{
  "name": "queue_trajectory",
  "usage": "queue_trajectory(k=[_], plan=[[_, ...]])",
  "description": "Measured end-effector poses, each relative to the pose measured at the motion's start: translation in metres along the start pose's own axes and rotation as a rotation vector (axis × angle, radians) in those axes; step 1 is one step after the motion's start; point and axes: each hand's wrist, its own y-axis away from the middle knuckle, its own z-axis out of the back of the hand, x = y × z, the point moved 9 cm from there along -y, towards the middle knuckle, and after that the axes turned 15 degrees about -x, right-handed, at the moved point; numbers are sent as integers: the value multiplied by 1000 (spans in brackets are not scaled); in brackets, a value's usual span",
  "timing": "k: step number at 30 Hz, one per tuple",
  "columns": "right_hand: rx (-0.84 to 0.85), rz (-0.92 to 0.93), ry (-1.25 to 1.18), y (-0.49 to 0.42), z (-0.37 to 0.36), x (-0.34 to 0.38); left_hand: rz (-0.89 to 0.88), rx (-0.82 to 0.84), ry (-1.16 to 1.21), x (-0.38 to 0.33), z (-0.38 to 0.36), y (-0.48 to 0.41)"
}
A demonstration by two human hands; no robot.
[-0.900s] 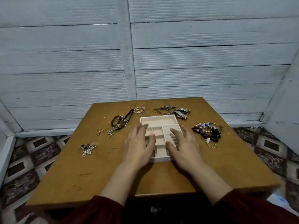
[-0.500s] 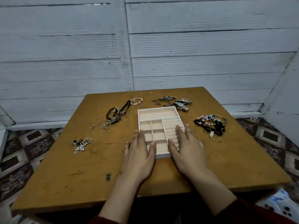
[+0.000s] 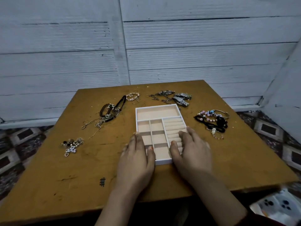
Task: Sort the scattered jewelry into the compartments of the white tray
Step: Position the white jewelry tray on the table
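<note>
White ribbed wall panels rise behind a scuffed, square brown wooden desk (image 3: 65, 185). At its middle we see a white rectangular tray (image 3: 156, 106) with smooth beige-lined compartments, one column ridged with soft rolls. Around it lie tangled metal chains with black cord (image 3: 107, 115), steel-link watches (image 3: 181, 97) and glossy beaded bracelets (image 3: 211, 119). The left hand (image 3: 135, 160) and right hand (image 3: 192, 154) lie flat over the tray's near corners, fingers (image 3: 184, 136) straight and close together.

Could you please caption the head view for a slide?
Left hand and right hand rest on the white tray's near end, jewelry scattered around it on the wooden table.
</note>
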Motion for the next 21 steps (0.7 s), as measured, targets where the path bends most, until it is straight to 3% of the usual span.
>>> queue_trajectory(k=[9, 21], plan=[[-30, 10, -26, 1, 1, -1, 18, -20, -10, -2, 4, 3], [-2, 93, -155, 8, 3, 11, 197, -225, 131, 17, 20, 4]])
